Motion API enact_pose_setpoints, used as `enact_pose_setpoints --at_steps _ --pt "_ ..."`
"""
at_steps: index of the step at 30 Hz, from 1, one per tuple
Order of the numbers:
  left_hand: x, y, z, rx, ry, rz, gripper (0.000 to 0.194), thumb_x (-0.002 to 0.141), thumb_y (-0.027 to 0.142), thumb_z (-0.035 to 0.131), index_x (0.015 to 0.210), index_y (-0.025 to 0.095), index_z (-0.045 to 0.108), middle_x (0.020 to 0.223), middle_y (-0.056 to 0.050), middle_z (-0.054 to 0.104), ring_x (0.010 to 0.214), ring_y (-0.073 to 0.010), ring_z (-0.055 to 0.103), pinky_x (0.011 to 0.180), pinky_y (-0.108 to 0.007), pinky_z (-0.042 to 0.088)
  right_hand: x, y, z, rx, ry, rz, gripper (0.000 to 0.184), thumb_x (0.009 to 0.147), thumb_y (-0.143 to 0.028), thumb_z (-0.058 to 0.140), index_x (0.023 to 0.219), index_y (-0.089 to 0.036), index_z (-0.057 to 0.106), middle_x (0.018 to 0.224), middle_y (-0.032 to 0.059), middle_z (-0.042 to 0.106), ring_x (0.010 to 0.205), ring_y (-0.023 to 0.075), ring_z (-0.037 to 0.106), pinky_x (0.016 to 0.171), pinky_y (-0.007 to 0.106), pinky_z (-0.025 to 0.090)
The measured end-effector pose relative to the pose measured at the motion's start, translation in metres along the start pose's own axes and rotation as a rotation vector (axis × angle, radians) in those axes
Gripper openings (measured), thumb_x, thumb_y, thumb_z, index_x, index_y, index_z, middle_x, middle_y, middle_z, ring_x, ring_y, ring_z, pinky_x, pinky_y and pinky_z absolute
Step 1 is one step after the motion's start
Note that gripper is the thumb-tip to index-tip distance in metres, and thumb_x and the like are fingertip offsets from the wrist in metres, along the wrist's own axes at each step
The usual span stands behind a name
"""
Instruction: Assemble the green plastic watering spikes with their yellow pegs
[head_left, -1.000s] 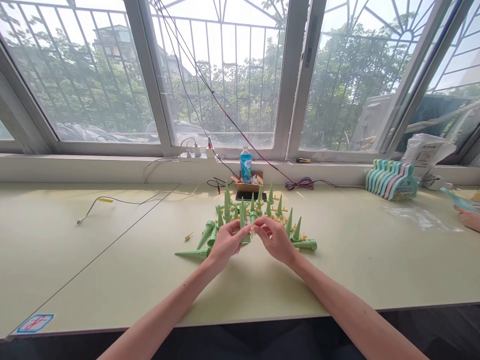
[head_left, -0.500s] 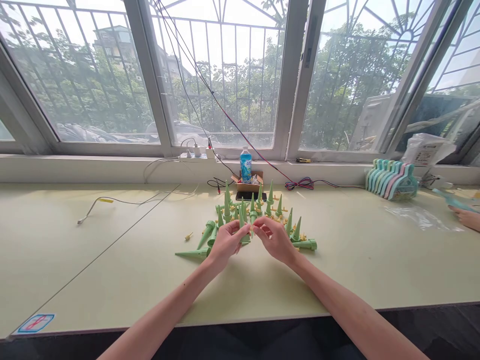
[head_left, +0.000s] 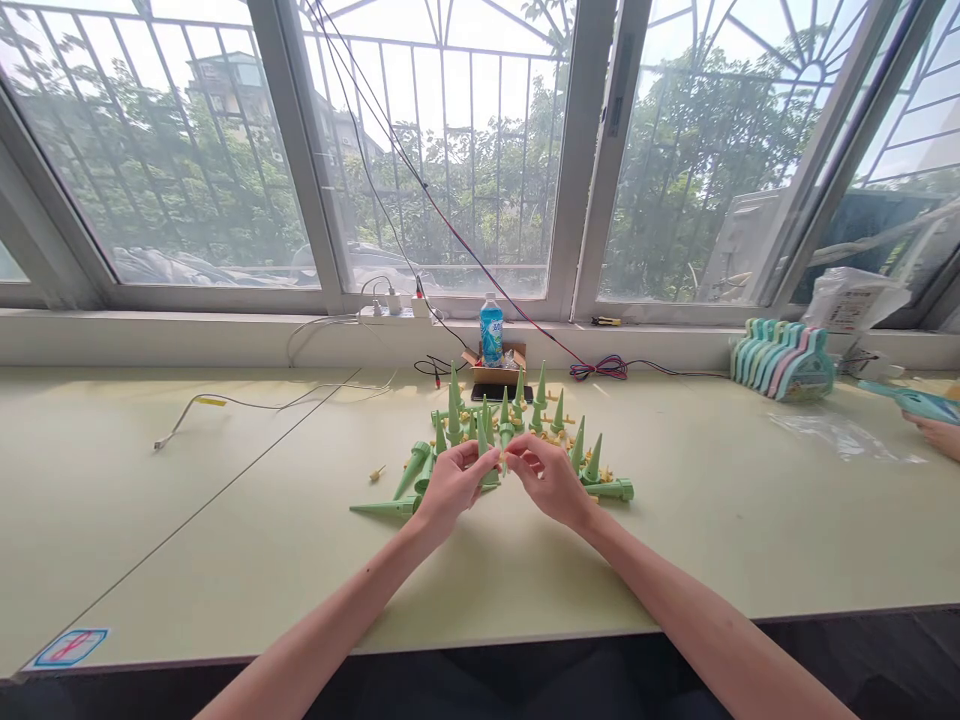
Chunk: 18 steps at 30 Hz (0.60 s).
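In the head view my left hand (head_left: pixel 450 485) is closed around a green plant watering spike (head_left: pixel 483 436), its pointed end up. My right hand (head_left: pixel 553 480) meets it from the right with thumb and finger pinched on a small yellow valve (head_left: pixel 503 456) at the spike's side. The fingers partly cover the valve, so I cannot tell how far in it sits. Behind and around both hands are several more green spikes (head_left: pixel 541 385), some upright with yellow valves attached, others such as this spike (head_left: pixel 384 508) lying down. A loose yellow valve (head_left: pixel 376 474) lies to the left.
A blue bottle (head_left: pixel 491 335) stands in a small cardboard box (head_left: pixel 480 375) behind the spikes, with a dark phone (head_left: pixel 499 392) before it. Cables (head_left: pixel 600 368) run along the back. At right are pastel packs (head_left: pixel 784 360), plastic film (head_left: pixel 840 438) and another person's hand (head_left: pixel 934 435).
My hands stay almost in place, still together at the spike and valve. At the far right, the other person's hand and a teal item have shifted.
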<state>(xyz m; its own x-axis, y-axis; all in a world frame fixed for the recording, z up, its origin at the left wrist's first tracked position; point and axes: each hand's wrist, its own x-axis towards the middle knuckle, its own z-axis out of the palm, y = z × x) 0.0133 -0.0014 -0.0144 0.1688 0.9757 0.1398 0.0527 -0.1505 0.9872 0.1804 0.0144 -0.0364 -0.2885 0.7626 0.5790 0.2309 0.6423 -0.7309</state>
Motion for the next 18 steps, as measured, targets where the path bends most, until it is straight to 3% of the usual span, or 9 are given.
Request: enact_pose_setpoints --at_steps 18 --pt "-0.0012 0.0020 0.0021 0.017 -0.010 -0.003 0.035 0.079 0.048 0.065 0.079 0.014 0.062 0.072 -0.001 0.060 0.039 0.0000 0.029 0.036 -0.016 0.019 0.0007 0.0060 -0.0001 -0.107 0.013 0.013 0.035 0.096 -0.042 0.043 0.072 -0.018 0.053 0.060 -0.0017 0.049 0.054 0.0109 0.045 0.052 0.023 0.037"
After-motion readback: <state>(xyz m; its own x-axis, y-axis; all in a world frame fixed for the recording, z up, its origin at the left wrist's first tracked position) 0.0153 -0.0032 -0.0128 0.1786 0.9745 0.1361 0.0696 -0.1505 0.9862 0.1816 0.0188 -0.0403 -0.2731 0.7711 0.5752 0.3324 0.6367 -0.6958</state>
